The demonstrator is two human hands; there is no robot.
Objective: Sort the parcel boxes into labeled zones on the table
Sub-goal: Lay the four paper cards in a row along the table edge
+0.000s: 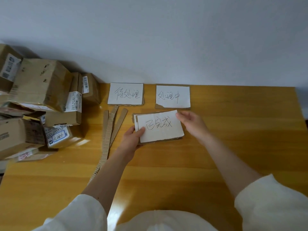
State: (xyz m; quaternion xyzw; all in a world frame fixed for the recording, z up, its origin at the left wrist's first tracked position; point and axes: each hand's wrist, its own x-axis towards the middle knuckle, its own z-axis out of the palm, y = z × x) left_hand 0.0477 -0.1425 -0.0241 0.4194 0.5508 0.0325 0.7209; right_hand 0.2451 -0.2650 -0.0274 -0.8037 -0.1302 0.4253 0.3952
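Three hand-written cardboard label cards are on the wooden table [233, 147]. Two lie flat by the wall: the left card [125, 94] and the right card [173, 97]. My left hand [133, 139] pinches the lower left corner of the third label card [160, 126], thumb on top. My right hand [193, 124] touches that card's upper right corner with fingers slightly bent. A heap of brown parcel boxes [41, 100] with shipping labels stands at the table's left end; one small box [58, 136] bears a hand-written sticker.
Several long corrugated cardboard strips [110, 129] lie between the box heap and the cards, running toward the front edge. A grey wall [166, 39] backs the table. The table's right edge is at the far right.
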